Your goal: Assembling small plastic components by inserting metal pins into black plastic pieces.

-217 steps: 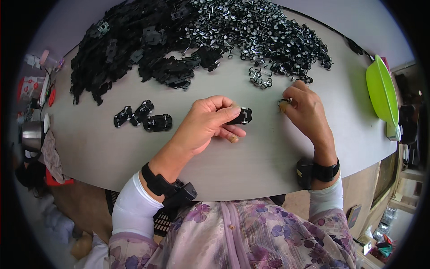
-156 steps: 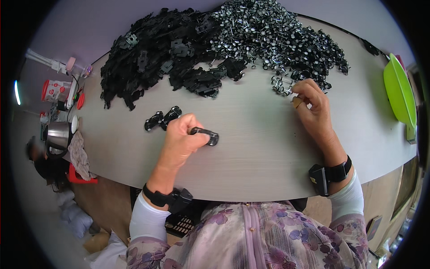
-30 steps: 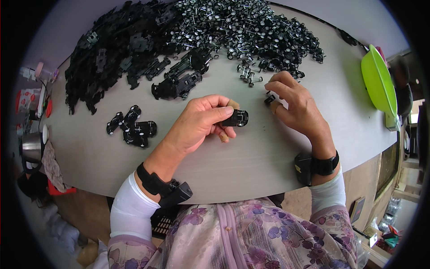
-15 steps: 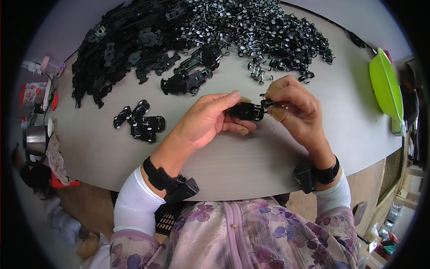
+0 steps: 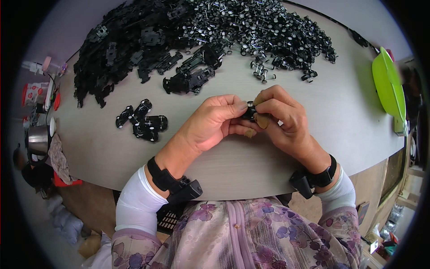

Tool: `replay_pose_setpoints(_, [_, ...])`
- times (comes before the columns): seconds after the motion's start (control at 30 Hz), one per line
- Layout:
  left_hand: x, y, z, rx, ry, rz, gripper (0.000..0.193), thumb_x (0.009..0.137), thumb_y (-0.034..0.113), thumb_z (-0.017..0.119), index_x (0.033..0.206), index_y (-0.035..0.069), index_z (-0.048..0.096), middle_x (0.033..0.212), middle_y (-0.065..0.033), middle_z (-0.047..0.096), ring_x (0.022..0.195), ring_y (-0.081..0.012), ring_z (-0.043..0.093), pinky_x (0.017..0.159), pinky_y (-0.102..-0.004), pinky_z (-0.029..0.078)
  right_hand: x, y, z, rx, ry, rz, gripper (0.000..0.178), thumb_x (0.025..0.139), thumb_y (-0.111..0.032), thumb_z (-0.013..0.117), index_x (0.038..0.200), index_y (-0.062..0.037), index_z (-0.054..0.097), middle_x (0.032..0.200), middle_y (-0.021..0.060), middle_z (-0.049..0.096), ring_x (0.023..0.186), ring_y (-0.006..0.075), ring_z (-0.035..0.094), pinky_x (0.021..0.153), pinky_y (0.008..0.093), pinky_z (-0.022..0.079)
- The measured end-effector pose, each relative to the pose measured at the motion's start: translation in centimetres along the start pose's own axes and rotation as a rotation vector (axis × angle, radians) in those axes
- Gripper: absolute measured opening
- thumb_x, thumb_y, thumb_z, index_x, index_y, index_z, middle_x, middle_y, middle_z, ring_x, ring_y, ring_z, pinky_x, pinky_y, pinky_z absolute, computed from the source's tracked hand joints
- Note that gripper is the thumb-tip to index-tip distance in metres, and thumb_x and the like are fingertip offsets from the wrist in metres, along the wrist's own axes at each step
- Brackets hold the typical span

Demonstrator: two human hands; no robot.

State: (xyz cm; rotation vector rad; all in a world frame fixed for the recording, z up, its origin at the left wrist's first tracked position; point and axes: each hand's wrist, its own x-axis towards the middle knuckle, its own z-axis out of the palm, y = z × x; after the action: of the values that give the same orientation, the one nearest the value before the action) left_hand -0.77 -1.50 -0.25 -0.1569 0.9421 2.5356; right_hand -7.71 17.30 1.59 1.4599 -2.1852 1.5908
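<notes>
Over the middle of the table my left hand [image 5: 214, 117] is closed on a small black toy car chassis [image 5: 251, 112], with the thumb along its upper side. The fingers of my right hand [image 5: 283, 117] pinch the chassis at its right end and cover much of it. Whether a wheel axle sits between those fingertips is hidden. A small white bit shows beside the right fingers, too small to name. Tan coverings wrap some fingertips. To the left lie several black toy car chassis with wheels [image 5: 145, 122].
Black plastic chassis parts [image 5: 121, 49] are heaped at the far left, a few lying nearer. Beside them spreads a large pile of wheel axles [image 5: 264, 31]. A lime-green basin [image 5: 389, 85] stands at the right edge; a metal pot [image 5: 39, 138] and cloth [image 5: 58, 152] are at the left.
My right hand has moved left and closed in on the chassis; half a second ago it held a small dark wheeled part at the chassis's right end. My left hand stays almost in place.
</notes>
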Motion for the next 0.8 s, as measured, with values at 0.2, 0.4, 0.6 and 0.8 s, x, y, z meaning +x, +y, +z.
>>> replay_pose_setpoints(0.2, [0.0,0.1,0.6,-0.009,0.025,0.018,0.018,0.098,0.014,0.052,0.093,-0.002,0.058,0.093,-0.0153,0.066,0.086,-0.0262,0.069,0.077,-0.0343,0.058,0.1,-0.3,-0.3,-0.066,-0.066,0.001,0.018,0.064,0.012,0.062,0.075,-0.0009,0.057,0.078,0.0092,0.053,0.063,0.0252,0.056,0.055,0.0333,0.047])
replay_pose_setpoints(0.4, [-0.3,0.0,0.5,0.175,0.07,0.055,0.021,0.098,0.018,0.053,0.094,-0.001,0.06,0.092,-0.0103,0.065,0.081,-0.0201,0.067,0.079,-0.0347,0.059,0.1,-1.2,0.0,-0.152,-0.099,-0.011,0.017,0.063,0.011,0.062,0.073,-0.0017,0.056,0.075,0.0107,0.05,0.062,0.0285,0.055,0.053,0.0354,0.046])
replay_pose_setpoints(0.6, [-0.8,0.2,2.0,0.337,0.108,0.087,0.016,0.09,0.013,0.066,0.083,0.003,0.055,0.082,-0.008,0.064,0.073,-0.0159,0.066,0.068,-0.0287,0.055,0.0,-1.4,0.5,-0.096,-0.071,-0.006,0.024,0.064,0.012,0.06,0.083,-0.0025,0.055,0.076,0.009,0.051,0.063,0.0277,0.057,0.053,0.0353,0.046])
replay_pose_setpoints(0.8, [-3.3,1.0,2.2,0.602,0.367,0.15,0.025,0.078,0.002,0.07,0.073,0.008,0.046,0.075,-0.0059,0.061,0.058,-0.0094,0.057,0.049,-0.0217,0.042,0.0,-0.9,0.8,0.184,-0.138,0.003,0.03,0.068,0.014,0.055,0.094,-0.0013,0.057,0.089,0.0093,0.058,0.069,0.0202,0.061,0.054,0.0291,0.047])
